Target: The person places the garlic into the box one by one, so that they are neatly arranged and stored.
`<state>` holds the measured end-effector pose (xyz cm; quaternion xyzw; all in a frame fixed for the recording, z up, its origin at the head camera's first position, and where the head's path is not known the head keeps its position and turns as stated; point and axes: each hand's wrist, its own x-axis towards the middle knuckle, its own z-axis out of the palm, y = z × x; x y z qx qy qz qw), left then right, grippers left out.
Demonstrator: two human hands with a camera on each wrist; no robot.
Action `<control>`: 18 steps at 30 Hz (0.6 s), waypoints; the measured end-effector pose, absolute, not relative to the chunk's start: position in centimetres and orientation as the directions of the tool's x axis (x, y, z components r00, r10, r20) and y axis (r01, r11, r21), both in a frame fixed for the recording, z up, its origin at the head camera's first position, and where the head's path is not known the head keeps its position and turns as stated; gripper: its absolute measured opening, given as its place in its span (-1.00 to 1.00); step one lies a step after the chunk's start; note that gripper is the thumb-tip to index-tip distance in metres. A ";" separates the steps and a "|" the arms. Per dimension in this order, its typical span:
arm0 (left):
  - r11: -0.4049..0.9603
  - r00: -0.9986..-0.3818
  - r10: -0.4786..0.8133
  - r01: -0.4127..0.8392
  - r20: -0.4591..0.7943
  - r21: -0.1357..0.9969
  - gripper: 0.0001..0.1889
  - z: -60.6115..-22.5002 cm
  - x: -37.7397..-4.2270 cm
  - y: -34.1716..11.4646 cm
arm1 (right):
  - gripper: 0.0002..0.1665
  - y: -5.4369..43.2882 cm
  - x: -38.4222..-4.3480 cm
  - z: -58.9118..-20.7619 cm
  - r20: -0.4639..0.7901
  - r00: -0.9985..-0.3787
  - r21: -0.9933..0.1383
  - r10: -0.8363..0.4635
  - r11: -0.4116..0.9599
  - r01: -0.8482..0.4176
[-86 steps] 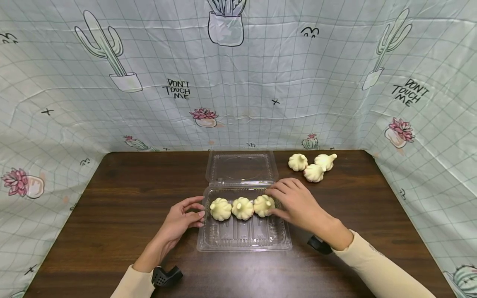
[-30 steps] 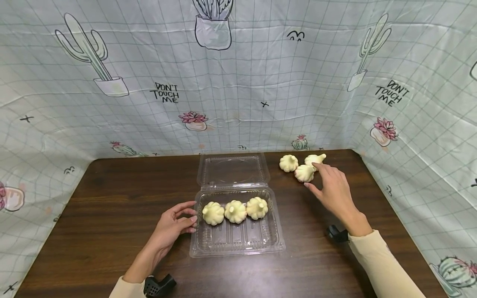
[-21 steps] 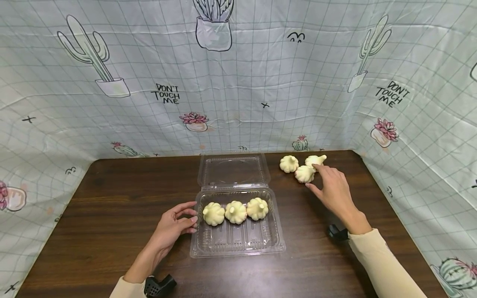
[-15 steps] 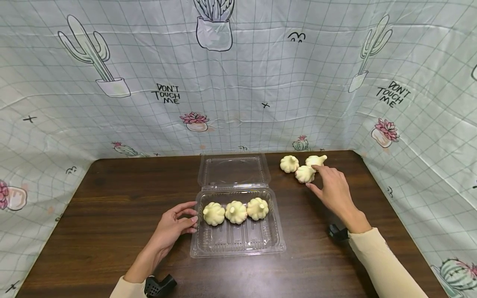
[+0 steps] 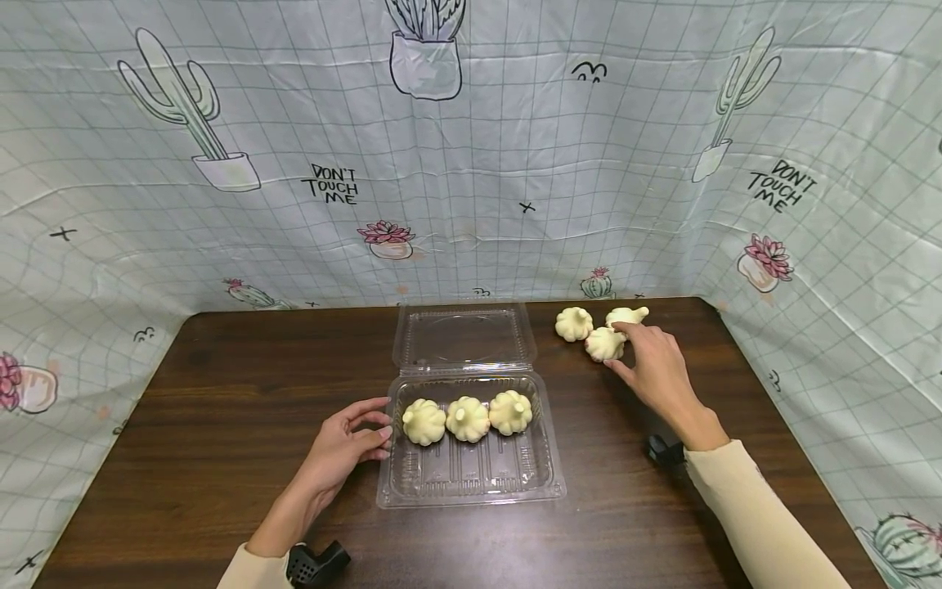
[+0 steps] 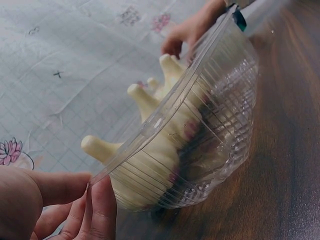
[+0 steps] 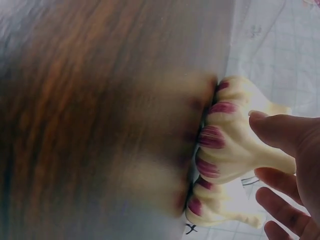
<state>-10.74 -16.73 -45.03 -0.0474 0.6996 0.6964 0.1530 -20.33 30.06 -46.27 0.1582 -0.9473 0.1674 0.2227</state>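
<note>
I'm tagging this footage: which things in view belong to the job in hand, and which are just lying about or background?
Job in hand:
Clear container, pinched by the left hand
Three garlic bulbs inside it
Three loose garlic bulbs; right hand at the front one

Background only:
Wooden table
Patterned sheet
Black wrist devices

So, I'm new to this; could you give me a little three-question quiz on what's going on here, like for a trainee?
1. How many bulbs sit in the box?
2. True or false: the lid lies open.
3. Which hand pinches the box's rim, and where is the other?

Key:
1. Three.
2. True.
3. The left hand pinches it; the right hand is at the loose bulbs.
</note>
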 end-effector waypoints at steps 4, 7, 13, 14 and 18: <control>0.025 -0.948 0.144 -0.283 -0.284 0.959 -0.45 -45.1 -10.7 -16.7 | -0.34 30.1 -20.5 -46.5 0.488 -0.837 -0.233 -0.247 0.888 -0.398; 0.026 -0.948 0.145 -0.283 -0.284 0.959 -0.45 -45.1 -10.7 -16.7 | -0.37 30.2 -20.6 -46.6 0.496 -0.830 -0.227 -0.256 0.884 -0.408; 0.024 -0.948 0.148 -0.280 -0.280 0.960 -0.45 -45.1 -10.8 -16.7 | -0.40 30.1 -20.5 -46.5 0.488 -0.831 -0.224 -0.268 0.881 -0.416; 0.023 -0.949 0.148 -0.279 -0.280 0.960 -0.45 -45.0 -10.8 -16.7 | -0.40 30.1 -20.5 -46.5 0.480 -0.835 -0.228 -0.270 0.881 -0.416; 0.021 -0.949 0.152 -0.275 -0.275 0.961 -0.45 -45.0 -10.9 -16.6 | -0.41 30.1 -20.5 -46.3 0.432 -0.855 -0.246 -0.286 0.875 -0.417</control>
